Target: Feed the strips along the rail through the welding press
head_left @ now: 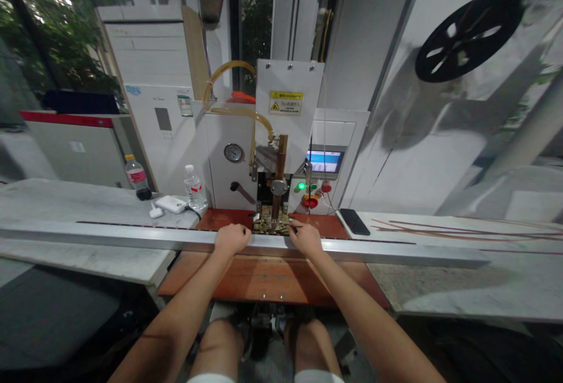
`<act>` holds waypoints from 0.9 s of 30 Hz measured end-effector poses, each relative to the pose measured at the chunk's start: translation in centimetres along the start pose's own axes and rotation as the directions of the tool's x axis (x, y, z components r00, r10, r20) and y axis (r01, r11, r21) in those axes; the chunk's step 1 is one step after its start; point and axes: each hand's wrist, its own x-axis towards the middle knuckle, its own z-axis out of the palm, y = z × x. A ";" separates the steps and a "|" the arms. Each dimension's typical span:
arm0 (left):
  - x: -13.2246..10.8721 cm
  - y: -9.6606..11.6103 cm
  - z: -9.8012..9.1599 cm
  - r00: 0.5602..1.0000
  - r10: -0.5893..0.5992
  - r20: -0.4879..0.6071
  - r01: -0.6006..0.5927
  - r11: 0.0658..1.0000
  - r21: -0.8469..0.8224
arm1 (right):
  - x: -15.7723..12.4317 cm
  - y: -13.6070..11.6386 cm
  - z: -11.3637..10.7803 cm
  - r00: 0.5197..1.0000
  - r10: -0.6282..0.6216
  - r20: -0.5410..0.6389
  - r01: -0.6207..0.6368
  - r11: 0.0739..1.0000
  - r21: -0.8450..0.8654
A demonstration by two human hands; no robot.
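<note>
A long silver metal bar [373, 248] lies crosswise in front of a white press-like machine [285, 119]. My left hand [232, 239] rests on the bar left of the machine's brass-coloured fixture [268, 219], its fingers curled down behind the bar. What they grip, if anything, is hidden. On the fixture's right side, my right hand [307, 239] is closed, thumb and fingers together near a small dark piece too small to name. Thin dark strips [373, 241] run along the bar's far edge. Above the fixture stands a copper-coloured upright electrode [280, 178].
A phone [354, 221] and several thin brown rods [461, 229] lie on the right table. On the left table stand a cola bottle [138, 178], a clear bottle [193, 186] and a white power bank [171, 203]. A lit screen [325, 161] sits above push buttons.
</note>
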 end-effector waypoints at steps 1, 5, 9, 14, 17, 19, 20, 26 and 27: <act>0.0 0.0 0.0 1.000 0.002 -0.003 -0.002 1.000 0.002 | 0.0 -0.3 0.1 1.000 -0.008 0.001 0.008 1.000 0.003; 0.0 -0.1 0.0 1.000 0.023 -0.015 -0.023 1.000 0.004 | 0.1 -0.8 0.5 0.999 -0.040 0.002 0.040 0.999 0.018; 0.1 -0.2 0.3 1.000 0.025 -0.015 -0.024 1.000 0.007 | -0.1 -0.8 0.5 0.999 -0.050 0.009 0.050 0.998 0.040; 0.5 -0.5 0.8 1.000 0.030 -0.003 -0.030 0.999 0.020 | -0.3 -0.9 0.3 0.998 -0.037 0.044 0.035 0.999 0.034; 0.7 -0.8 1.1 0.999 0.039 0.011 -0.039 0.999 0.014 | -0.4 -0.9 0.4 0.999 -0.035 0.036 0.034 0.999 0.027; 0.9 -1.0 1.2 0.998 0.067 0.021 -0.067 0.998 0.005 | -0.4 -1.0 0.5 0.999 -0.045 0.027 0.044 0.999 0.028; 1.0 -1.2 1.2 0.996 0.085 0.026 -0.085 0.996 -0.001 | -0.5 -1.0 0.5 0.998 -0.050 0.027 0.049 0.998 0.028; 2.1 -2.3 1.0 0.978 0.199 0.067 -0.193 0.977 -0.092 | -0.4 -1.0 0.5 0.999 -0.035 0.040 0.033 0.999 0.032; 2.3 -2.5 0.8 0.972 0.223 0.073 -0.213 0.969 -0.121 | -0.4 -1.0 0.6 0.999 -0.041 0.034 0.040 0.999 0.031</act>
